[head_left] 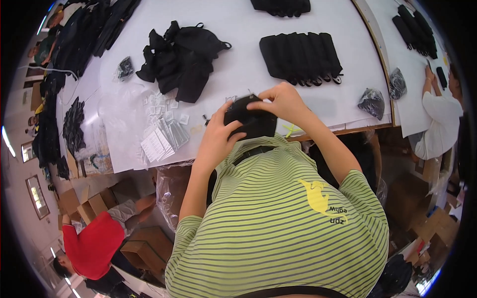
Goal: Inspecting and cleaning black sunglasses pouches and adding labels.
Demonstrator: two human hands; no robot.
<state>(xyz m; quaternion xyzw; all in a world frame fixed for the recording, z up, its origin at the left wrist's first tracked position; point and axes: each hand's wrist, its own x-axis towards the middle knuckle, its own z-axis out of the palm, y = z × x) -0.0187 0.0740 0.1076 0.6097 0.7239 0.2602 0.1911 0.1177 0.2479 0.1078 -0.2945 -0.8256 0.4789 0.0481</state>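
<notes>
At the table's near edge I hold a black fabric piece, folded and close to my body. My left hand grips its left side, fingers curled over the front. My right hand pinches its upper right edge, where a small light spot shows. What kind of article it is, I cannot make out. White paper tags and small clear packets lie left of my left hand. Just right of the fabric piece, a yellow-green tool, perhaps thread snips, rests by the edge.
Beyond my hands lie a loose heap of black fabric pieces and a neat overlapping row of black pouches. Bagged dark items sit near the right edge of the white table. Other people work on both sides; cardboard boxes stand below.
</notes>
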